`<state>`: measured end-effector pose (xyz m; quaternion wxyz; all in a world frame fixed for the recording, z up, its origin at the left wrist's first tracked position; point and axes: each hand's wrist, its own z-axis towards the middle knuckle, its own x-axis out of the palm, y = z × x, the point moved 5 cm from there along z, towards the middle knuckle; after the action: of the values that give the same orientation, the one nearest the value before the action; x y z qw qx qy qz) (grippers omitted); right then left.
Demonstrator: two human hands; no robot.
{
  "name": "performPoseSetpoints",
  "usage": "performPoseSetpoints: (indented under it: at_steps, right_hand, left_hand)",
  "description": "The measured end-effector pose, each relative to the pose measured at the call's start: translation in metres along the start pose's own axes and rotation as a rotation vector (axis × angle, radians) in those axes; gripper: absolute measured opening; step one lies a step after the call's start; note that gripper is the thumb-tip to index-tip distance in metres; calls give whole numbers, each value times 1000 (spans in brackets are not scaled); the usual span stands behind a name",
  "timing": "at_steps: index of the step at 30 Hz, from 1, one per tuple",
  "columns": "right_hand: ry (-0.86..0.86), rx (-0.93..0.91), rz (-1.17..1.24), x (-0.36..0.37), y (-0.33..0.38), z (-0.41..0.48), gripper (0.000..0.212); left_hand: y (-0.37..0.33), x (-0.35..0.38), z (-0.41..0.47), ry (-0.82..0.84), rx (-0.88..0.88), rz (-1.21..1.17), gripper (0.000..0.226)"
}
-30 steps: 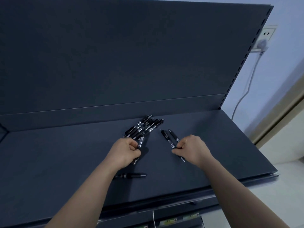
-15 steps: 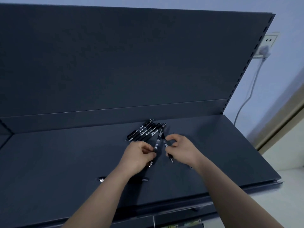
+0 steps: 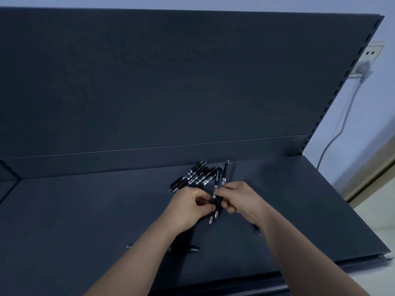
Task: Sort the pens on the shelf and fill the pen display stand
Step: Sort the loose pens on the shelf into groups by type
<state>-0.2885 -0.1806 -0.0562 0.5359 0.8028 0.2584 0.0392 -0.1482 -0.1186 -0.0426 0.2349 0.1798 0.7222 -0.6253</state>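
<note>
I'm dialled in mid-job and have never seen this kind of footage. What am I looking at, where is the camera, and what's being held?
There is no machine here: a person works with two bare hands. The single camera sits on their head, looking forward and down, so the arms reach in from the bottom. The dark surface is a shelf with a tall back panel. A pile of black pens lies near the back, and a few loose pens lie under the forearms. The left hand and right hand meet over a couple of pens, gripping them together. No display stand is in view.
</note>
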Motion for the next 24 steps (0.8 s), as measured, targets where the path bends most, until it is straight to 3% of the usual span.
performPoseSetpoints:
  at_steps: [5,8,14,19,24]
  right_hand:
    - [-117,11,-165,-10,-1,15,23]
    - [-192,12,-260,-16,-1,23,35]
    - [-228,85,-312,-13,0,36,24]
    - [-225,56,-333,-10,9,41,16]
    - [-224,58,-365,-6,13,46,18]
  left_hand:
    - [14,-34,32,-198,2,328,27]
    - [24,-39,46,-145,-98,438,30]
    - [23,-33,49,-57,-180,376,34]
    - [28,-37,50,-143,-160,290,38]
    - [33,-46,48,-185,-142,248,24]
